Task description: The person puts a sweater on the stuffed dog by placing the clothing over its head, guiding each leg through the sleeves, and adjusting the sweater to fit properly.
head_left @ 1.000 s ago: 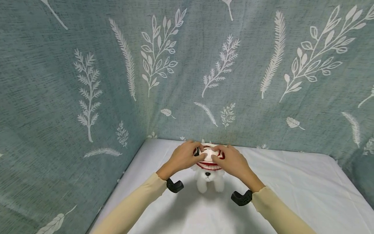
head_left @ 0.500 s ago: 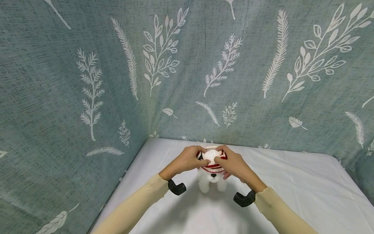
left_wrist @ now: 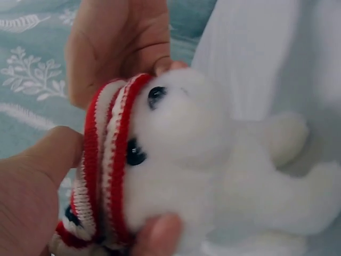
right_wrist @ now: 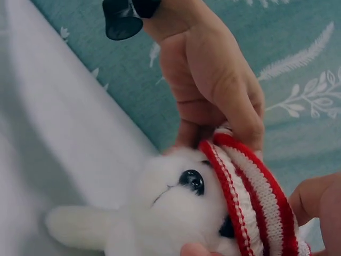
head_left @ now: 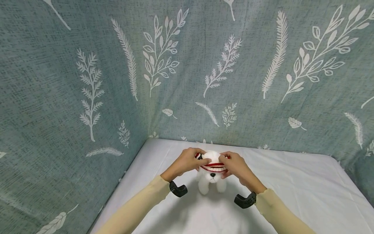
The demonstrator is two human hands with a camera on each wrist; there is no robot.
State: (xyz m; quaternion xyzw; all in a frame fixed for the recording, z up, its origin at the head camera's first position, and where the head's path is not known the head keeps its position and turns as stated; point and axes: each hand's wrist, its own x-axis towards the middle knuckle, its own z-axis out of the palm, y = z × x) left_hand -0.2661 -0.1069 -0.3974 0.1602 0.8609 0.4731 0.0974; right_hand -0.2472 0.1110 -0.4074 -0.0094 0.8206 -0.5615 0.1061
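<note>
A white plush dog (head_left: 212, 179) stands facing me on the white-covered table. Around its head is a knitted red-and-white striped garment (head_left: 214, 166), bunched just above the black eyes (right_wrist: 192, 182), with the white crown poking out. My left hand (head_left: 188, 159) grips the garment at the left side of the head, thumb on the band. On the opposite side my right hand (head_left: 234, 164) pinches it the same way, some fingers beneath near the cheek. Dark patches show on the knit near my left fingers. The back of the garment is hidden in the head view.
White cloth (head_left: 292, 182) covers the table, lightly wrinkled on the right. Grey-green curtains (head_left: 187, 65) with white leaf prints hang behind and to the left. A black wrist device (head_left: 178, 189) sits on each forearm below the hand.
The garment's upper edge has come down, so more of the white crown shows. Both hands have lowered and moved slightly apart with it. The dog still stands in about the same spot.
</note>
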